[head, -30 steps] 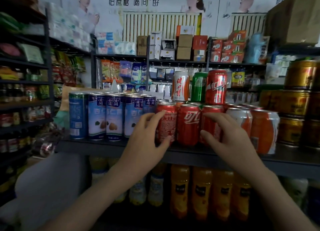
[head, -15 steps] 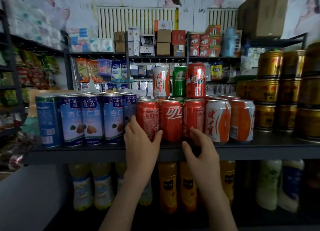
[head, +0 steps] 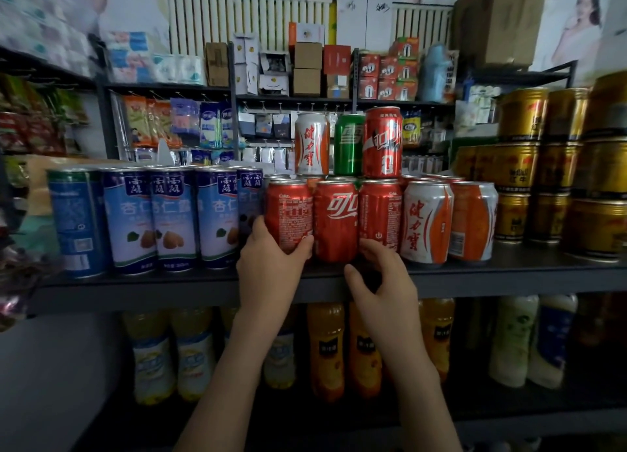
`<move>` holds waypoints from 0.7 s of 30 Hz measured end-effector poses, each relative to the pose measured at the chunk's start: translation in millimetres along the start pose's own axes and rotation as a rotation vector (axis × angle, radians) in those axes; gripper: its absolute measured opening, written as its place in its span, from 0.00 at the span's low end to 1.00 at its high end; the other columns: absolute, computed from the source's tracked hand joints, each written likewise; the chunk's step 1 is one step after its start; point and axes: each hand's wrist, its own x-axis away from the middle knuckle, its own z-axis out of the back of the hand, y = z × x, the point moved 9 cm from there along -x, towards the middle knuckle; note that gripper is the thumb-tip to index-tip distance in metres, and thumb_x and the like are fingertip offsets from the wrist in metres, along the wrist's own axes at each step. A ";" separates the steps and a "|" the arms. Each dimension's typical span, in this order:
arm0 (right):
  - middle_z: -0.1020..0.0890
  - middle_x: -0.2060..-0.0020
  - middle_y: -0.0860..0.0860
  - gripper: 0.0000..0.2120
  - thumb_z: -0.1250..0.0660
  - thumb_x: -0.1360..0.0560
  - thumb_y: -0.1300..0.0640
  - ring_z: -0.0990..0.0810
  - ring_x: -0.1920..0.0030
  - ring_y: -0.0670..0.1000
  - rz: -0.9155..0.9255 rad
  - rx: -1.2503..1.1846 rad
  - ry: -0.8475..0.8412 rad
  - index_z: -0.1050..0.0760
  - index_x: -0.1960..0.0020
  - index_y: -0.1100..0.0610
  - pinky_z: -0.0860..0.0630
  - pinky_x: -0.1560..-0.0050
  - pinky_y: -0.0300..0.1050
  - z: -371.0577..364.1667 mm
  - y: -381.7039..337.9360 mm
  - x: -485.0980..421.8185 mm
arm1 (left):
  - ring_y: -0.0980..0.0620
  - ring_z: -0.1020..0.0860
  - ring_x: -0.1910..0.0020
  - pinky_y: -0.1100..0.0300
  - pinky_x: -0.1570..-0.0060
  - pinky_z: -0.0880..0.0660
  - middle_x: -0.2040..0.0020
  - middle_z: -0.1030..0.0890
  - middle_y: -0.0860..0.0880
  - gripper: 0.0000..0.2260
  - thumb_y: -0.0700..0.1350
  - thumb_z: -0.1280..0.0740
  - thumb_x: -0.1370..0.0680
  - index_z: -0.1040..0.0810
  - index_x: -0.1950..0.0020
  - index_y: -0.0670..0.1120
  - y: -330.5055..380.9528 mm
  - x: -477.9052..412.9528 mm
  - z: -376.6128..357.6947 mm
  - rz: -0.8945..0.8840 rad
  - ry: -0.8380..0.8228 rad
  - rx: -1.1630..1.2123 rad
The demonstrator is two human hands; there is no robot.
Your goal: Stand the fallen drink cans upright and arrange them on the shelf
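The left hand has its grip closed around the lower part of the leftmost red cola can, thumb on the can's right side and fingers wrapped behind its left. That can stands upright at the front edge of the dark shelf. The right hand is open, fingers curled loosely with the thumb spread; its fingertips touch the base of the third red can, but it grips nothing.

Taking the held can as the landmark: just to its right stands a second red cola can, touching it, then the third red can, then two white-and-orange cans in the same front row. To its left stands a row of tall blue-and-white cans, the nearest one touching the left hand's fingers. Above and to the right of it, three cans are stacked on the row's tops: a white-and-orange can, a green can and a red can, all upright. Far to its right sit stacked gold cans. Below it, on a lower shelf, stand orange drink bottles.
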 end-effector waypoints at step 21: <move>0.17 0.46 0.48 0.18 0.31 0.29 0.50 0.19 0.45 0.48 -0.205 -0.685 -0.377 0.24 0.39 0.48 0.25 0.43 0.49 -10.2 -27.7 20.9 | 0.61 0.20 0.49 0.63 0.52 0.22 0.49 0.17 0.59 0.22 0.49 0.26 0.33 0.24 0.40 0.58 33.9 66.1 5.0 0.038 -0.607 0.585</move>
